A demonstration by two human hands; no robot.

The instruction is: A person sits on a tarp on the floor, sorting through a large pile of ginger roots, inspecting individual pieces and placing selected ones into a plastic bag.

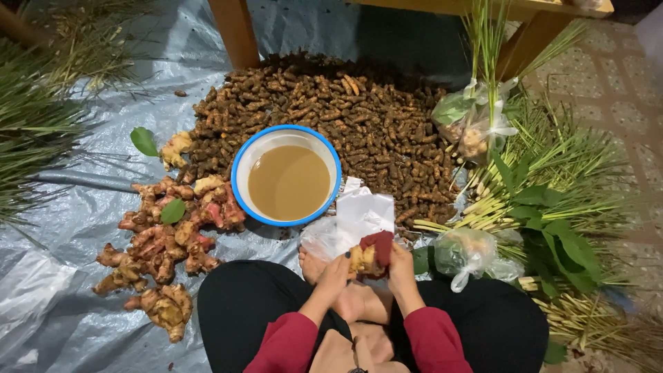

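The person sat cross-legged on a grey tarp (83, 228), and both hands met over the lap. The left hand (336, 271) closed around a pale root piece (362, 259), while the right hand (399, 266) pressed a dark red cloth (378, 246) on it. A basin (239, 162) of brown water stood just in front. If the wet root slipped, it could probably drop into the basin and splash the thin plastic bags (345, 224) beside it.

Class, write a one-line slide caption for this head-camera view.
Seated on a tarp, both hands rub a root with a red cloth beside a basin.
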